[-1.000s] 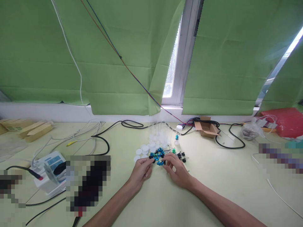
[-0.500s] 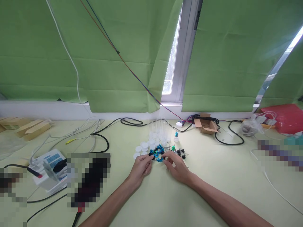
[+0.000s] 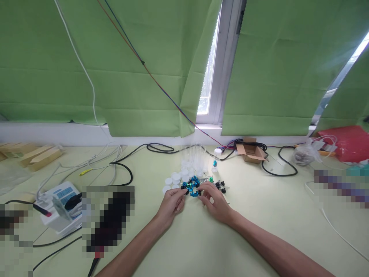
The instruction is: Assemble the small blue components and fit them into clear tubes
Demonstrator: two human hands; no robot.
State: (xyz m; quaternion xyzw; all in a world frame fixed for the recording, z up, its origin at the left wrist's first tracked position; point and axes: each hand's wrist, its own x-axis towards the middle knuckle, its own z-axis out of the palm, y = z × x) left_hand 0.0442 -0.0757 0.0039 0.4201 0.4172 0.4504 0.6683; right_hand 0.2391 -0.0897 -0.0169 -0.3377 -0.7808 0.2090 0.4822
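Observation:
My left hand (image 3: 173, 202) is closed in a pinch on a small black round part (image 3: 186, 192). Close by on the right, my right hand (image 3: 213, 202) has thumb and finger together at the end of a small blue metal part (image 3: 194, 194). Just beyond my fingertips lies a pile of shiny blue parts (image 3: 195, 180). Round white caps (image 3: 176, 178) spread to its left. Small black parts (image 3: 222, 188) and a green piece (image 3: 211, 179) lie to the right, beside thin metal pieces. Behind the pile stand several clear tubes (image 3: 196, 157).
A capped clear tube (image 3: 215, 163) with a blue piece inside stands right of the others. Farther back is an open cardboard box (image 3: 250, 153) among black cables (image 3: 279, 175). A white device (image 3: 59, 204) with plugs sits at left, and a red bag (image 3: 347, 144) lies far right.
The hands stay almost still. The blue part between them shifts very slightly; both pinches stay as they were.

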